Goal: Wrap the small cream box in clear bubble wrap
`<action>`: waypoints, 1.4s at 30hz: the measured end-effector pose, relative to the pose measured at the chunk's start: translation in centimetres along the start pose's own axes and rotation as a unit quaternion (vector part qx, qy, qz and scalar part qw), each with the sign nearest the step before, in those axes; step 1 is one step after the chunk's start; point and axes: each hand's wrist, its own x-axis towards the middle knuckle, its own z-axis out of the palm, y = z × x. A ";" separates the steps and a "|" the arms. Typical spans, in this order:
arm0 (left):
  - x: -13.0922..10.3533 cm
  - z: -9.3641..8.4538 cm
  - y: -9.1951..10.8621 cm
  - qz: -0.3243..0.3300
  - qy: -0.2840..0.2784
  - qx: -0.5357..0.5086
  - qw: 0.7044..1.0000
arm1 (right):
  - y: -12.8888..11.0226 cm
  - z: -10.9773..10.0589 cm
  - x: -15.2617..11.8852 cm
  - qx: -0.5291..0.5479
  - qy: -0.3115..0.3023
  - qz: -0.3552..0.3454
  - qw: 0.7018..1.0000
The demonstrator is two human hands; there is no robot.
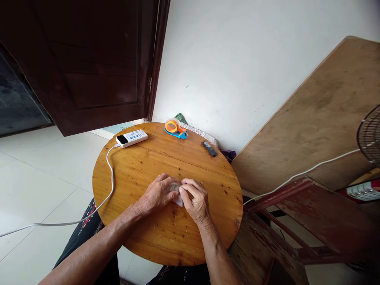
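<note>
Between my hands, over the middle of the round wooden table (pixel 130 170), is a small clear plastic packet (pixel 177 198); I cannot make out what is inside. My left hand (pixel 158 192) is closed on it from the left, thumb on the near side and fingers partly covering it. From the right, my right hand (pixel 196 198) pinches the packet's edge between thumb and index finger. Both hands are low over the tabletop.
Toward the back are an orange and blue tape dispenser (pixel 176 128), a pixelated dark object (pixel 209 148) and a white device (pixel 132 138) with a white cable (pixel 111 174) running left. A wooden chair (pixel 297 221) and a fan (pixel 369 134) stand right.
</note>
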 end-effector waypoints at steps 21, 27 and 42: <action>0.3 -0.2 0.3 -0.029 -0.009 0.011 0.999 | 0.1 -0.4 0.0 0.078 0.032 0.051 0.995; 0.2 -0.2 0.2 -0.015 -0.005 0.007 1.000 | 0.3 -0.1 -0.1 0.050 0.007 0.034 0.998; 0.1 0.0 0.2 -0.051 0.019 -0.008 0.998 | 0.3 -0.4 0.0 0.073 0.070 0.072 0.992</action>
